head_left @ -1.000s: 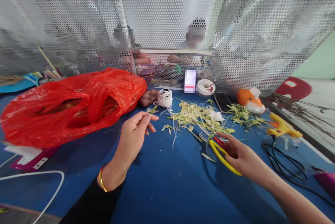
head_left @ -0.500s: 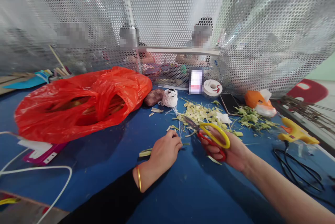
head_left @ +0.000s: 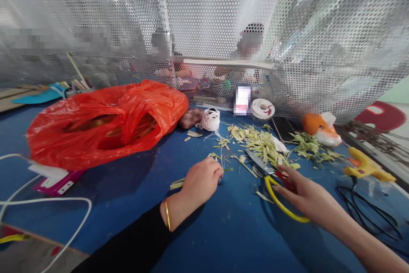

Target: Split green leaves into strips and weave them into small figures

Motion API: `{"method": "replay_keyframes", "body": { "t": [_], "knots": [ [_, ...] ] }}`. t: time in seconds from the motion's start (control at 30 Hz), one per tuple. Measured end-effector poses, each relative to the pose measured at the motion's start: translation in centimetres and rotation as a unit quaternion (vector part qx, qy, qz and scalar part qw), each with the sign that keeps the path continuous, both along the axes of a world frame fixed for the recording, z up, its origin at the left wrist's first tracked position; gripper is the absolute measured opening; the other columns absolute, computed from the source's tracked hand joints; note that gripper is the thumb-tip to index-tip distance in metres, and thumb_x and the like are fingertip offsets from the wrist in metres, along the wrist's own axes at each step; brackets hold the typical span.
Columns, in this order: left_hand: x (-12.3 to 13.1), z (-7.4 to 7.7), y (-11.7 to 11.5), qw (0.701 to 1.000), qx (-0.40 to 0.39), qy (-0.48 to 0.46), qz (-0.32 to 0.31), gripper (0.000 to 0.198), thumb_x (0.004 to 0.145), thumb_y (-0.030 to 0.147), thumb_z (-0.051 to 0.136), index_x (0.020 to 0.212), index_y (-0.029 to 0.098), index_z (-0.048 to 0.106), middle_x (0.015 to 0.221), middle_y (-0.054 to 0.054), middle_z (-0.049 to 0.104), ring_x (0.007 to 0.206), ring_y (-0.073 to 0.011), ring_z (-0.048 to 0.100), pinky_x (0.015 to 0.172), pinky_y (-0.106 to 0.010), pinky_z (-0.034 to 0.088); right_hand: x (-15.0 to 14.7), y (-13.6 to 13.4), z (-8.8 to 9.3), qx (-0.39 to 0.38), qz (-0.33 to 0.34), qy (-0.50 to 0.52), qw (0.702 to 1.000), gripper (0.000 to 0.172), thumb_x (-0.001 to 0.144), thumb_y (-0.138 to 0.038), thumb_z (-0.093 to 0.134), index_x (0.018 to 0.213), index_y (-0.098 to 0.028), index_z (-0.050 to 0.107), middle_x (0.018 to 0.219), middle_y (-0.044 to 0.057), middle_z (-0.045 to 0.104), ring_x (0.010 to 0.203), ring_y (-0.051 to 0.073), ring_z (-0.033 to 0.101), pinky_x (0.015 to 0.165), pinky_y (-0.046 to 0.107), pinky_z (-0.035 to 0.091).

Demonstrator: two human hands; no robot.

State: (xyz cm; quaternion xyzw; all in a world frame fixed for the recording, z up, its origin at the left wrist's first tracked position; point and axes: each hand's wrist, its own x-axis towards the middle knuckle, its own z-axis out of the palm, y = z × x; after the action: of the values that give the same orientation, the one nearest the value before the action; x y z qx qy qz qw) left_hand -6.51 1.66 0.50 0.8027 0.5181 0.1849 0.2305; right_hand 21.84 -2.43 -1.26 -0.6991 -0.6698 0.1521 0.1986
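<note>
My left hand [head_left: 203, 181], with a gold bangle at the wrist, is closed low over the blue table. It pinches a pale green plant strip [head_left: 176, 185], whose cut end sticks out on the near left and whose thin tip shows beyond the fingers. White thread [head_left: 223, 156] runs up from those fingertips. Further right, my right hand [head_left: 297, 188] has its thumb and fingers about the red handle of the scissors [head_left: 260, 163]. Their yellow loop hangs toward me, and the blades point at the plant scraps [head_left: 260, 141]. The fingertips on the strip are partly hidden.
A red plastic bag [head_left: 105, 128] lies left, near a brown checked pouch [head_left: 191, 118] and a ball of white thread [head_left: 211, 119]. A ribbon spool [head_left: 263, 108], phone [head_left: 283, 128], tissue pack [head_left: 321, 128] and yellow glue gun [head_left: 366, 166] line the right. Perforated metal screen [head_left: 217, 21] behind.
My right hand has moved right and lowered the scissors toward the table; their yellow loop has swung toward me. My left hand stays on the strip. The view has shifted slightly.
</note>
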Motion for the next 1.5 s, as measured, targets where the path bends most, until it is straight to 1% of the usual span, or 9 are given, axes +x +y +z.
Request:
{"method": "replay_keyframes", "body": {
  "t": [0.1,0.23,0.43,0.67,0.8,0.9,0.97,1.1,1.5],
  "knots": [
    [-0.2,0.5,-0.3,1.000,0.023,-0.015,-0.003,0.026,0.092,0.022,0.045,0.076,0.019,0.066,0.088,-0.003,0.066,0.083,-0.0177,0.062,0.073,-0.029,0.043,-0.9,0.7,0.1,-0.035,0.032,-0.194,0.980,0.042,0.085,-0.041,0.051,0.121,-0.019,0.057,0.086,0.011,0.072,0.072,0.029,0.069,0.056,0.033,0.044],
    [0.1,0.7,-1.3,0.997,0.044,-0.054,-0.026,0.023,0.093,0.020,0.047,0.078,0.018,0.065,0.085,-0.003,0.066,0.080,-0.0163,0.062,0.073,-0.027,0.045,-3.5,3.1,2.1,-0.025,0.098,-0.333,0.938,0.021,0.087,-0.032,0.053,0.091,-0.016,0.066,0.085,0.013,0.067,0.071,0.028,0.068,0.051,0.031,0.037],
    [0.4,0.3,-2.5,0.976,0.129,-0.130,-0.119,0.021,0.095,0.024,0.045,0.084,0.018,0.063,0.088,-0.005,0.065,0.080,-0.0148,0.062,0.072,-0.024,0.047,-12.4,10.8,3.5,0.070,0.274,-0.278,0.918,0.024,0.095,-0.023,0.042,0.103,-0.021,0.065,0.098,0.008,0.065,0.077,0.018,0.066,0.059,0.025,0.040],
    [0.1,-0.1,-2.5,0.967,0.173,-0.074,-0.171,0.027,0.097,0.024,0.039,0.082,0.018,0.060,0.084,-0.005,0.063,0.077,-0.0137,0.060,0.068,-0.022,0.047,-17.9,16.7,0.5,0.079,0.278,-0.266,0.920,0.024,0.091,-0.007,0.040,0.089,-0.011,0.064,0.098,0.018,0.064,0.075,0.022,0.067,0.062,0.029,0.043],
    [0.1,0.1,-2.7,0.964,0.180,-0.062,-0.186,0.026,0.098,0.025,0.039,0.083,0.018,0.059,0.084,-0.004,0.063,0.073,-0.0131,0.059,0.065,-0.023,0.046,-16.0,16.2,0.8,0.104,0.235,-0.188,0.948,0.025,0.096,-0.018,0.037,0.094,-0.014,0.061,0.099,0.014,0.066,0.081,0.020,0.066,0.066,0.028,0.046],
    [0.2,0.3,-2.8,0.960,0.193,-0.055,-0.197,0.027,0.097,0.024,0.038,0.082,0.017,0.059,0.084,-0.002,0.063,0.072,-0.0129,0.059,0.061,-0.024,0.044,-13.9,15.1,1.6,0.107,0.216,-0.107,0.965,0.026,0.097,-0.024,0.032,0.093,-0.016,0.057,0.080,0.006,0.068,0.072,0.016,0.065,0.064,0.025,0.048],
    [0.2,0.3,-2.8,0.960,0.196,-0.050,-0.194,0.028,0.097,0.024,0.038,0.081,0.017,0.060,0.085,-0.002,0.063,0.071,-0.0128,0.059,0.060,-0.025,0.043,-12.7,14.4,2.2,0.104,0.197,0.040,0.974,0.023,0.095,-0.030,0.038,0.086,-0.017,0.056,0.068,0.002,0.066,0.063,0.015,0.063,0.060,0.025,0.048],
    [0.2,0.1,-2.7,0.963,0.191,-0.051,-0.185,0.028,0.097,0.025,0.039,0.081,0.017,0.061,0.086,0.000,0.063,0.071,-0.0121,0.059,0.059,-0.024,0.043,-11.4,13.0,3.3,0.098,0.160,0.303,0.934,0.021,0.085,-0.037,0.058,0.076,-0.018,0.057,0.063,0.000,0.063,0.058,0.014,0.057,0.058,0.026,0.045],
    [0.3,0.0,-2.5,0.965,0.178,-0.083,-0.176,0.026,0.097,0.022,0.041,0.081,0.017,0.062,0.086,-0.004,0.065,0.076,-0.0133,0.060,0.066,-0.023,0.046,-11.1,9.1,5.0,-0.038,0.111,0.540,0.833,0.021,0.075,-0.036,0.073,0.077,-0.017,0.065,0.081,0.004,0.067,0.059,0.011,0.055,0.055,0.023,0.045]
  ]
}}
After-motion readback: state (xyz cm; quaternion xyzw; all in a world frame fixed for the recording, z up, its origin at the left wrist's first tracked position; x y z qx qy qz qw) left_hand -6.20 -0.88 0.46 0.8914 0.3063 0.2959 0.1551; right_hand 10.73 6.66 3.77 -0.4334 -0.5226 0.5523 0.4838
